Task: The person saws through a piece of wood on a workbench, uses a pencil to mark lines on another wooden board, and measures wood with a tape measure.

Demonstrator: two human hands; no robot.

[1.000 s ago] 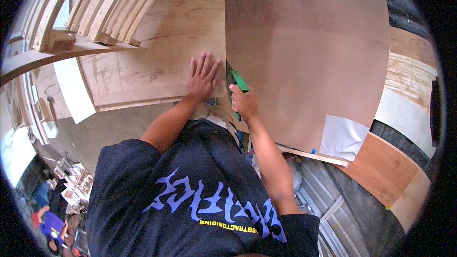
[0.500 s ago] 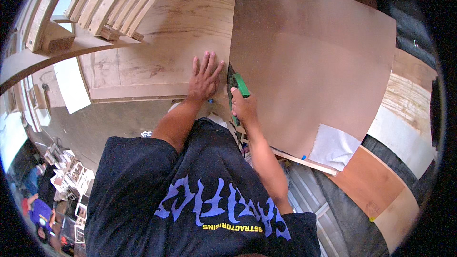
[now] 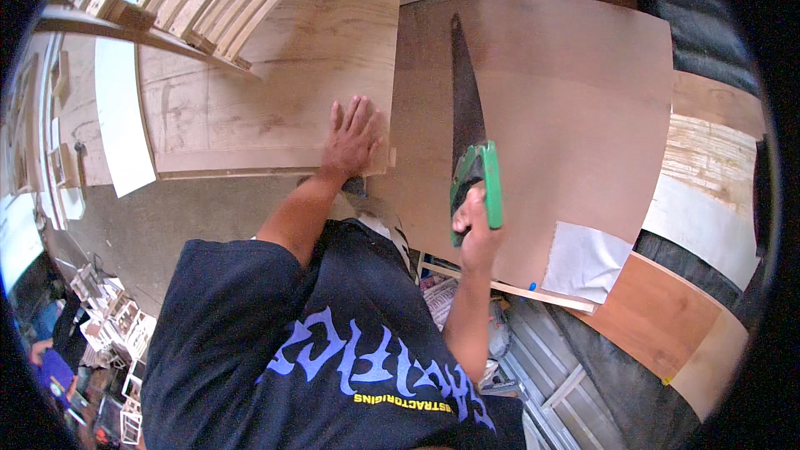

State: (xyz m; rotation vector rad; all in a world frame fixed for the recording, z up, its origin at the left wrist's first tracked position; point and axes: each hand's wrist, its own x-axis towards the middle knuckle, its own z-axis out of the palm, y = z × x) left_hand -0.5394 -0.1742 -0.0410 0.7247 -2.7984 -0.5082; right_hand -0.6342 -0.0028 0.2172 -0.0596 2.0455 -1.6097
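Observation:
My left hand (image 3: 352, 140) lies flat near the right front corner of a pale plywood sheet (image 3: 333, 42), fingers stretched out. Under it, a thin wooden strip (image 3: 242, 160) runs along the sheet's near edge, its end showing just right of the hand. My right hand (image 3: 477, 232) is wrapped round the green and black handle of a handsaw (image 3: 468, 104). The long dark blade points away from me over a large brown board (image 3: 583, 117), apart from the plywood's edge. Whether the blade touches the board I cannot tell.
Curved slatted wooden frames (image 3: 225, 0) stand on the plywood at the far left. A white cloth (image 3: 587, 260) and a small blue object (image 3: 532, 287) lie at the brown board's near edge. Metal framing (image 3: 550, 383) is below right. Another person (image 3: 57, 367) is at lower left.
My right hand has carried the handsaw rightward, away from the plywood's edge, and its whole blade now shows over the brown board. My left hand stays pressed on the plywood.

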